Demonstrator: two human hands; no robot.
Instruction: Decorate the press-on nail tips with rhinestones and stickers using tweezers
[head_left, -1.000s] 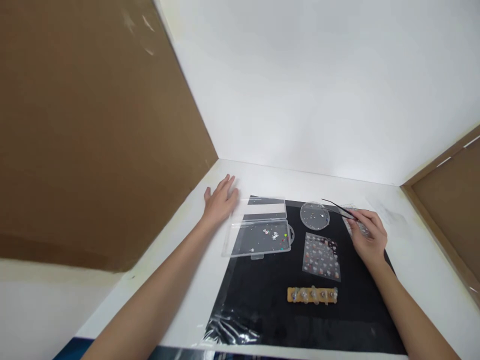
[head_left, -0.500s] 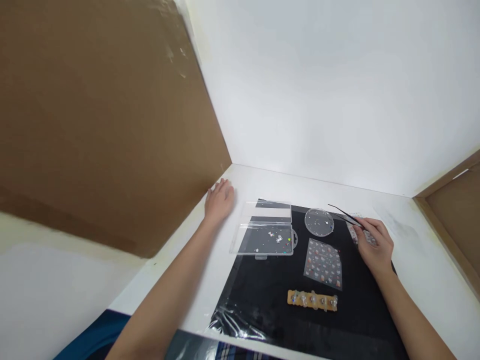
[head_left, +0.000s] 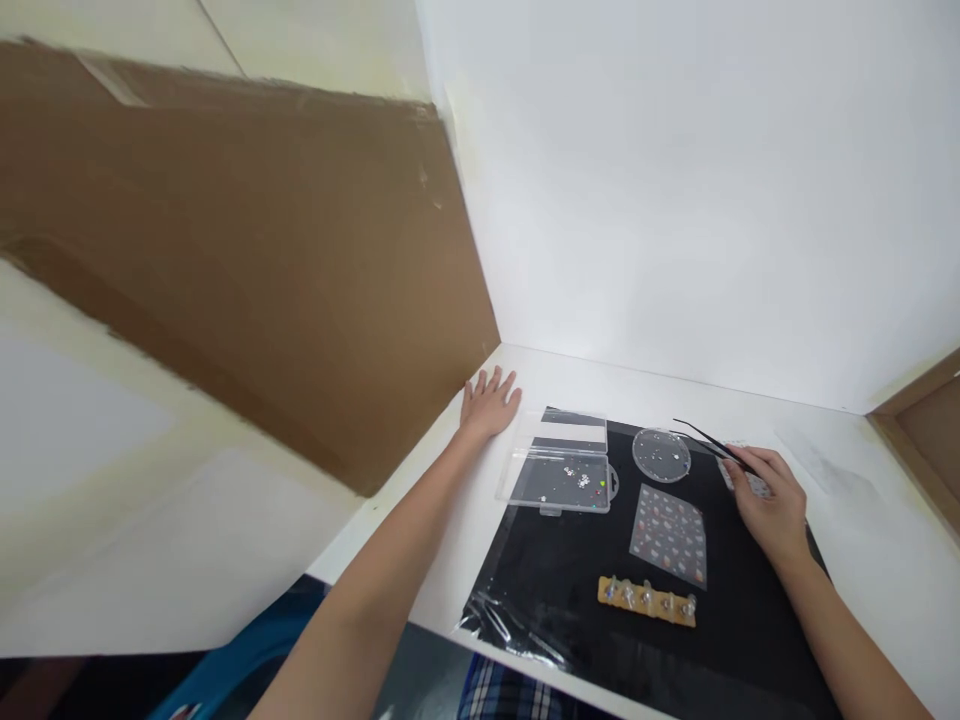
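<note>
- Black slim tweezers, fine and pointed, sit pinched in the right hand, tips aimed toward a round clear disc flecked with glitter.
- Under that hand, a glossy patterned sheet shows only partly.
- The left hand lies open, fingers spread, on the white worktop, just beside a rectangular clear plastic box holding scattered sequins.
- A matte black mat carries these, plus a square sticker sheet and a tan strip studded with small clear domes.
- Crinkled clear film covers the mat's near corner.
- A brown cardboard panel rises left of the worktop.
</note>
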